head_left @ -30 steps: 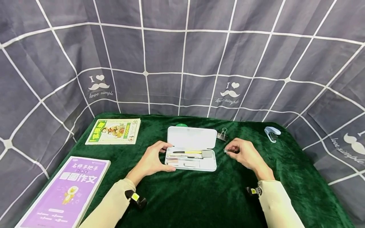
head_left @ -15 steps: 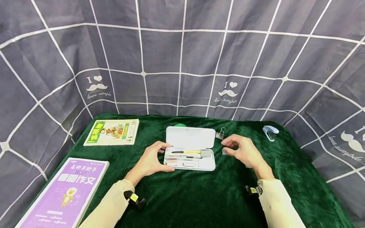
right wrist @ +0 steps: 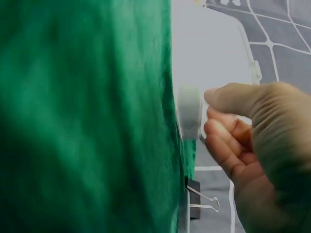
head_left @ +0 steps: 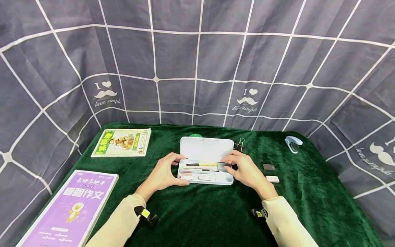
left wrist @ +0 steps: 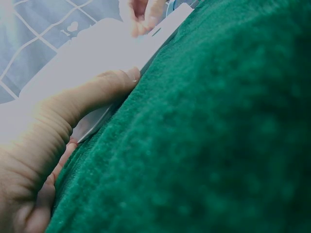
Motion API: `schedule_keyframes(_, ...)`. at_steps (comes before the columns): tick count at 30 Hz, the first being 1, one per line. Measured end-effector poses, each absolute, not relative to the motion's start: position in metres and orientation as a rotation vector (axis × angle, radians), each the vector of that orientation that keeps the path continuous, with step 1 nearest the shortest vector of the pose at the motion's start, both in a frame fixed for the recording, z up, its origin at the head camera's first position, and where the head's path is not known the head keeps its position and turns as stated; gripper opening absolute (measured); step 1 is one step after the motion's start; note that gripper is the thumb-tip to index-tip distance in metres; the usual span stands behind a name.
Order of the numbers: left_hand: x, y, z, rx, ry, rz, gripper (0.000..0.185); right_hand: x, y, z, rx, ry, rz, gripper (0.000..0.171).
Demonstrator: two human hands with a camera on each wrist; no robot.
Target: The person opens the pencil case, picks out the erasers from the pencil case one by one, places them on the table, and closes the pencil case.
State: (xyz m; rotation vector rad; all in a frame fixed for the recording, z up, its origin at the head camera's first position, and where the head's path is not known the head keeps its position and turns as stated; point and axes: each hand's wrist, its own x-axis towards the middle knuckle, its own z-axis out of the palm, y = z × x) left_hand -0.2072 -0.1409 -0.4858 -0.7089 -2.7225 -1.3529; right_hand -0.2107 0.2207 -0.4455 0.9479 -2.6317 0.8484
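Note:
An open white pencil case (head_left: 206, 148) lies mid-table on the green cloth (head_left: 216, 212); pens and small white pieces fill its tray. My left hand (head_left: 184, 171) grips the case's left end, thumb on the near wall (left wrist: 87, 97) and fingers on the far edge. My right hand (head_left: 227, 164) hovers over the tray's right end with curled fingers. Thumb and forefinger (right wrist: 208, 114) appear to pinch a small pale piece against the case's end wall (right wrist: 189, 116); most of that piece is hidden.
Right of the case, a dark grey square (head_left: 268, 167) and a white eraser (head_left: 272, 178) lie on the cloth. A binder clip (head_left: 240, 145) sits behind the case's right corner, with a pale blue stapler (head_left: 293, 143) further right. Green book (head_left: 122, 142) and purple workbook (head_left: 74, 206) at left.
My right hand moved left from the cloth to the case's right end, carrying the small piece. That uncovered the grey square and the eraser. The left hand stayed put.

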Motion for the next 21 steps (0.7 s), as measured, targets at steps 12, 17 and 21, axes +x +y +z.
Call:
schedule_keyframes(12, -0.2089, -0.1413, -0.4868, -0.695, -2.737, -1.353, 0.088, -0.2126, 0.219, -0.4476, 1.069, -2.596, 0.672, 0.025)
schedule_keyframes(17, -0.2084, -0.1412, -0.4871, -0.697, -2.742, -1.347, 0.089, -0.2122, 0.2178, -0.449, 1.091, -2.574, 0.671, 0.023)
schedule_keyframes(21, -0.2078, -0.1409, -0.4868, -0.697, -2.745, -1.352, 0.088, -0.2116, 0.2175, -0.4486, 1.095, -2.555, 0.688, 0.025)
